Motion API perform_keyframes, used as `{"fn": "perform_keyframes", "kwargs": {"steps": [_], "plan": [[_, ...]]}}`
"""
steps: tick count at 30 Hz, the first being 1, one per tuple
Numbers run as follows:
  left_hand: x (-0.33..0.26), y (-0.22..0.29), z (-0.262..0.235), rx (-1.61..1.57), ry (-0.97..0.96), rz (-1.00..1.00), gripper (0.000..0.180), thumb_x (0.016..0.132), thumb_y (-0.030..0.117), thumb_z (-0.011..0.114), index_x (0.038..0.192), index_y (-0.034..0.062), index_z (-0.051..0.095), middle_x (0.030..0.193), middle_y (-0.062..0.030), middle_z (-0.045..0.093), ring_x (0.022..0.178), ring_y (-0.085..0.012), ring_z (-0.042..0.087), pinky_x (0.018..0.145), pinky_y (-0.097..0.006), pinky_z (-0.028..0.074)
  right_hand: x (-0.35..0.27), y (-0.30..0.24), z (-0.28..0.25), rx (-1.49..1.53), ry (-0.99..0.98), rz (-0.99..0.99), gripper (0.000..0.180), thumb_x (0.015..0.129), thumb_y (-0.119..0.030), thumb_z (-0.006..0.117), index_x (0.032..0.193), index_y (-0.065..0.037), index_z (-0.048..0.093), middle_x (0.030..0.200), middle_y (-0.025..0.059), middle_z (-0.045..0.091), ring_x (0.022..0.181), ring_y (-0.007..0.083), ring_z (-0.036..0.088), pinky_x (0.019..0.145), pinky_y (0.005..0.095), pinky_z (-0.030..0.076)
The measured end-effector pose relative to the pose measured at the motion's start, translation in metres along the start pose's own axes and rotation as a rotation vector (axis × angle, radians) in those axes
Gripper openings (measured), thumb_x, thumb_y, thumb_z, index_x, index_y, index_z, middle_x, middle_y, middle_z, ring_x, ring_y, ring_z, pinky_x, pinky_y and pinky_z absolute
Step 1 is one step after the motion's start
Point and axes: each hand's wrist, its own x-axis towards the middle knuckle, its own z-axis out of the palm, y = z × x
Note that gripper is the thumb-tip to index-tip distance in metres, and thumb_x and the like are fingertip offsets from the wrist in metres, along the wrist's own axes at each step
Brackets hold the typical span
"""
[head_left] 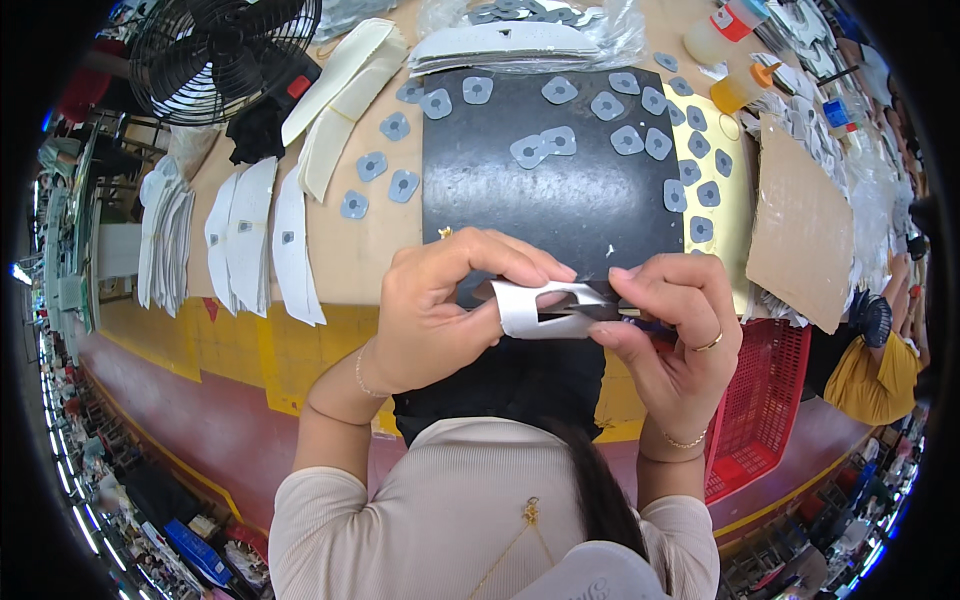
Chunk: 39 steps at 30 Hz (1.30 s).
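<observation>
In front of my chest, just over the near edge of a black mat (pixel 530 215), I hold a curled white sheet piece (pixel 518 318) with a cut-out opening. My left hand (pixel 430 315) pinches its left end between thumb and fingers. At the other end, the thumb and fingers of my right hand (pixel 685 325) are closed on a small dark strip (pixel 605 298), which meets the white piece; how they join is hidden. Beyond my hands, several grey rounded-square patches with dark centres (pixel 606 105) are spread on the mat. Two of them (pixel 543 146) overlap.
Stacks of white cut pieces (pixel 250 235) stand at left, with longer strips (pixel 345 105) behind. A black fan (pixel 225 45) is at far left. On the right are a yellow board (pixel 735 200) with patches, a cardboard sheet (pixel 800 220), bottles (pixel 742 88) and a red basket (pixel 760 410).
</observation>
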Motion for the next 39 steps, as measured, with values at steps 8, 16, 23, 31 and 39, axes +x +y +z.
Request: {"fn": "perform_keyframes", "kwargs": {"steps": [8,16,23,31,39], "plan": [[0.0005,0.0065,-0.0013,0.123,-0.095,0.099,0.023,0.073,-0.013,0.066,0.090,0.0032,0.068,0.096,-0.0113,0.075,0.086,-0.0215,0.073,0.074,-0.029,0.057,0.0014,-0.0046,-0.0036,0.086,-0.072,0.064,0.032,0.064,-0.013,0.086,0.090,-0.002,0.072,0.088,0.0059,0.061,0.079,0.0151,0.061,0.067,0.0256,0.048],[-0.0001,0.0085,-0.0051,0.148,-0.152,0.109,0.019,0.076,-0.006,0.073,0.091,0.0034,0.066,0.092,-0.0156,0.074,0.083,-0.0225,0.073,0.069,-0.030,0.056,0.0003,-0.0043,-0.0023,0.094,-0.060,0.025,0.027,0.064,-0.006,0.086,0.088,-0.003,0.073,0.086,0.0051,0.063,0.073,0.0139,0.063,0.060,0.0250,0.049],[-0.0026,0.0038,-0.0022,0.035,-0.101,-0.001,0.021,0.075,-0.011,0.065,0.089,0.0036,0.069,0.095,-0.0090,0.076,0.070,-0.0129,0.071,0.059,-0.024,0.054,0.0015,-0.0054,-0.0016,0.101,-0.056,0.003,0.027,0.063,-0.002,0.086,0.087,-0.004,0.074,0.085,0.0054,0.064,0.070,0.0137,0.063,0.057,0.0250,0.049],[-0.0022,0.0077,-0.0019,-0.015,-0.101,-0.068,0.019,0.077,-0.011,0.065,0.087,0.0040,0.070,0.093,-0.0089,0.076,0.075,-0.0129,0.071,0.062,-0.024,0.055,-0.0023,-0.0052,-0.0003,0.160,-0.043,0.041,0.028,0.063,-0.003,0.086,0.089,-0.002,0.073,0.087,0.0066,0.064,0.072,0.0140,0.062,0.059,0.0248,0.048],[-0.0010,0.0075,-0.0023,-0.024,-0.102,-0.021,0.019,0.077,-0.012,0.066,0.088,0.0040,0.070,0.094,-0.0091,0.076,0.082,-0.0150,0.073,0.068,-0.025,0.056,-0.0015,-0.0069,-0.0008,0.155,-0.048,0.050,0.027,0.064,-0.004,0.086,0.087,-0.002,0.073,0.087,0.0068,0.064,0.072,0.0145,0.063,0.059,0.0251,0.049]]}}
